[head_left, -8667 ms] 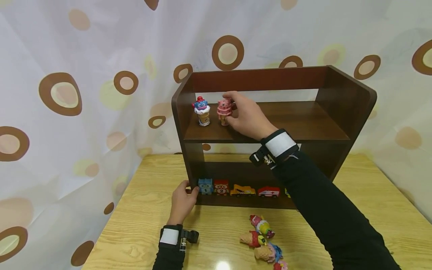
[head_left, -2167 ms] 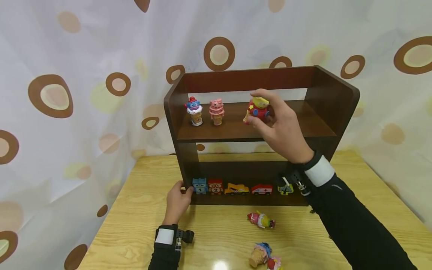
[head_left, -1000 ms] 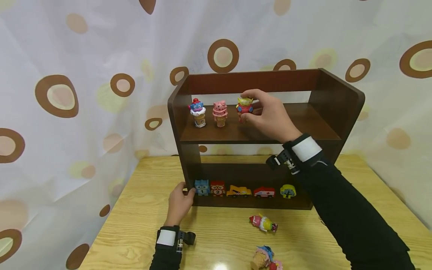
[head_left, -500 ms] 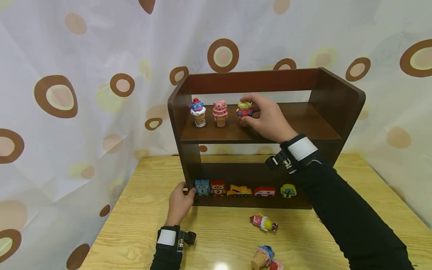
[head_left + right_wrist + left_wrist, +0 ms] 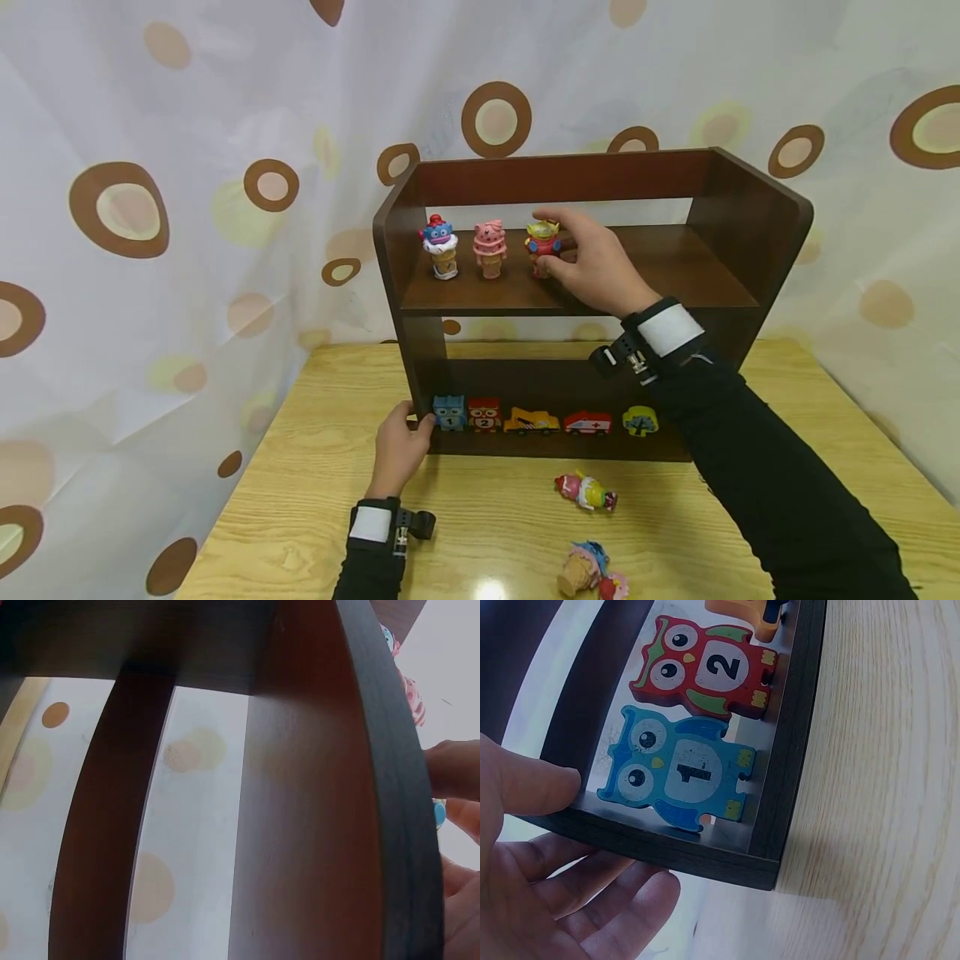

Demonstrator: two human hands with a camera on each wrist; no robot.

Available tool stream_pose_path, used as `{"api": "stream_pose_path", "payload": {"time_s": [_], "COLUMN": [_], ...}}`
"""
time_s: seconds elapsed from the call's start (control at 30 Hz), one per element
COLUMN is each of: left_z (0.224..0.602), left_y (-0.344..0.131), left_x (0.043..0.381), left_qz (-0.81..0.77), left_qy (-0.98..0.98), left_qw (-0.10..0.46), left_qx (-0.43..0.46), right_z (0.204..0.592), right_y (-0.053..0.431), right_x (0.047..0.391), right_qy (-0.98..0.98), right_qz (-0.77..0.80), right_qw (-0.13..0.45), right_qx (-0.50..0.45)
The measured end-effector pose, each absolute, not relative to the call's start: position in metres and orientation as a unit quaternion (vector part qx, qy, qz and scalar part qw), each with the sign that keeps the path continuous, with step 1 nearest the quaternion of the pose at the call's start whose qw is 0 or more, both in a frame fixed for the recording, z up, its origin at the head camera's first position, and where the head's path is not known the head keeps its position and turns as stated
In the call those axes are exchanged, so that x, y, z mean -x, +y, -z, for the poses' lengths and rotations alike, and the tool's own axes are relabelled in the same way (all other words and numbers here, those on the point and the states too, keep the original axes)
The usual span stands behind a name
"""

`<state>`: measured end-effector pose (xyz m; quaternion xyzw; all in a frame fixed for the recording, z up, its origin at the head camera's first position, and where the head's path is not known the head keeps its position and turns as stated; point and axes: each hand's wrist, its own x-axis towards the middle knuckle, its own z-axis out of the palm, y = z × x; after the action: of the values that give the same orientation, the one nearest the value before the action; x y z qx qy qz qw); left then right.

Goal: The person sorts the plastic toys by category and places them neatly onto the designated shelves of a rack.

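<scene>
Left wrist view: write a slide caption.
Left hand holding the dark shelf near blue owl 1 and red owl 2.

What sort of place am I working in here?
Possibly a play corner or a staged tabletop setup: a dark shelf holding toy figures stands on a light wood table, with a circle-patterned sheet behind.
</scene>
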<state>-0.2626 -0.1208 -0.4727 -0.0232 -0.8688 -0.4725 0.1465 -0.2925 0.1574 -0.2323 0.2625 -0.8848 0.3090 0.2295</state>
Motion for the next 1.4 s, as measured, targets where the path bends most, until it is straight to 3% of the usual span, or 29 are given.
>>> {"api": "stream_pose_path", "payload": {"time_s": [0.33,0.73,0.87,1.07,1.4], "left_z": [0.473,0.474,0.475,0.474,0.472], "left_y": [-0.121,-0.119,-0.120,-0.120,-0.120], "left_x": [0.263,0.264,0.263,0.260,0.261], "left_qz": [0.473,0.474,0.473,0.472,0.471], "left_qy": [-0.870,-0.870,-0.870,-0.872,-0.872], "left_qw": [0.140,0.134,0.137,0.130,0.130], "left_qx": [0.018,0.018,0.016,0.014,0.018], "right_z": [0.235,0.239,0.242,0.255,0.287], "right_y": [0.163,0.169,0.165,0.160,0.156], "right_x": [0.289,0.244,0.216,0.182,0.150], "right_qy": [-0.871,-0.789,-0.771,-0.775,-0.835], "right_qz": [-0.326,-0.274,-0.224,-0.201,-0.161], "right_qw": [0.251,0.457,0.490,0.475,0.366], "right_qx": [-0.267,-0.306,-0.340,-0.365,-0.378]}}
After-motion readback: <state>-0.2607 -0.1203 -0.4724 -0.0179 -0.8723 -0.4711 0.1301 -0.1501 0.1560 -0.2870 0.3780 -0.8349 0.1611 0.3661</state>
